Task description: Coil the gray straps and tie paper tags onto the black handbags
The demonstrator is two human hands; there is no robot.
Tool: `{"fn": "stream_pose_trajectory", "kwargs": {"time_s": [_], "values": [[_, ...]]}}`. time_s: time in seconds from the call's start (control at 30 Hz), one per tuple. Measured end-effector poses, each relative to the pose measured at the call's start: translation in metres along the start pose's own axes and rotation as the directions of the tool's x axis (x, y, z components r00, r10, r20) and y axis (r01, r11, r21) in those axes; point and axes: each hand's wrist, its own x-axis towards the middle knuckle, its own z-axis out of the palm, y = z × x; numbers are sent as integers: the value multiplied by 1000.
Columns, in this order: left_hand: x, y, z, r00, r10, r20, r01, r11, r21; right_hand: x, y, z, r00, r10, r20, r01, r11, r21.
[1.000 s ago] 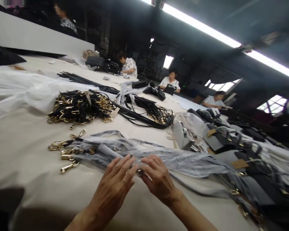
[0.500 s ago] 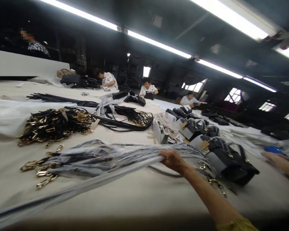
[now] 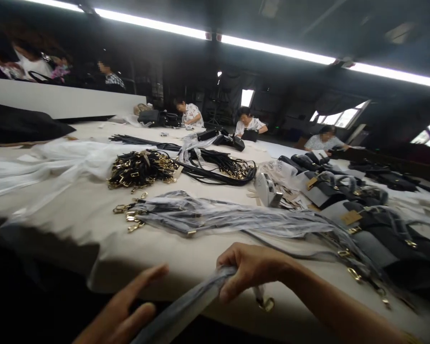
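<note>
My right hand grips a dark strap wrapped in clear plastic, near the table's front edge. The strap runs down toward the lower left, and a gold clasp dangles below that hand. Thumb and fingers apart, my left hand is beside the wrapped strap, holding nothing that I can see. Beyond both hands lies a bundle of plastic-wrapped straps with gold clasps at its left end.
A pile of black straps with gold buckles lies farther back, beside looped black straps. Black and grey handbags line the right side. White plastic sheeting spreads at left. Several people sit or stand across the table.
My right hand has lifted the wrapped strap off the bundle and brought it nearer the table's front edge. My left hand has come into view. The camera has turned left.
</note>
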Motion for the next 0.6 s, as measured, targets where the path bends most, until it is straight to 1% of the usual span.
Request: {"fn": "stream_pose_trajectory", "kwargs": {"time_s": [0.03, 0.07, 0.1, 0.13, 0.2, 0.27, 0.33, 0.37, 0.47, 0.53, 0.6], "values": [[1, 14, 12, 990, 5, 141, 4, 998, -64, -1, -7, 5, 1000, 17, 24, -18, 1000, 5], [6, 27, 24, 953, -3, 302, 46, 990, -136, -3, -11, 8, 999, 34, 39, -35, 999, 26], [15, 39, 35, 895, -3, 447, 101, 976, -194, -8, -13, 9, 997, 47, 53, -50, 996, 69], [25, 49, 43, 869, 10, 494, 133, 958, -253, -14, -12, 9, 996, 54, 65, -61, 991, 123], [45, 57, 51, 873, 53, 485, 141, 925, -354, -29, -3, 7, 996, 56, 67, -70, 971, 229], [58, 52, 49, 886, 79, 456, 121, 912, -392, -43, 11, 6, 998, 59, 21, -62, 955, 291], [66, 42, 42, 881, 87, 466, 102, 925, -365, -52, 25, 8, 998, 65, -22, -54, 943, 329], [68, 38, 39, 881, 89, 465, 89, 934, -347, -53, 31, 11, 998, 64, -29, -49, 931, 363], [71, 32, 34, 895, 84, 439, 67, 946, -318, -52, 44, 22, 999, 40, 1, -36, 876, 480], [74, 31, 36, 911, 76, 404, 54, 952, -300, -49, 47, 28, 1000, 24, -3, -19, 843, 537], [77, 29, 42, 932, 87, 352, 14, 961, -275, -47, 49, 34, 999, -4, -32, 21, 819, 574]]}}
